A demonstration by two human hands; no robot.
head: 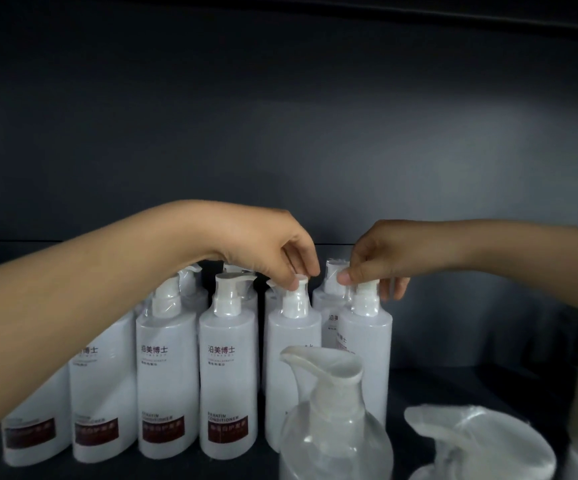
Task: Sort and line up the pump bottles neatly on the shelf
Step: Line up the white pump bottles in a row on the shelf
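Fingers (292,282) of both hands pinch pump heads on two white bottles, centre frame.

Left hand (263,244) grips the pump top of the fifth bottle (292,344) in the front row; right hand (370,258) nips the pump of the neighbouring bottle (367,341) just to its right. Both bottles stand upright on the dark shelf (471,386), touching or nearly so. Row to the left (228,368) has labels facing forward; these two show labels turned partly away. Judged step: squaring up the right end of the row. Next move likely calls for twisting each by its pump until labels face front, keeping bases flush. Clear pump bottle (332,427) in the lower foreground is not yet placed.
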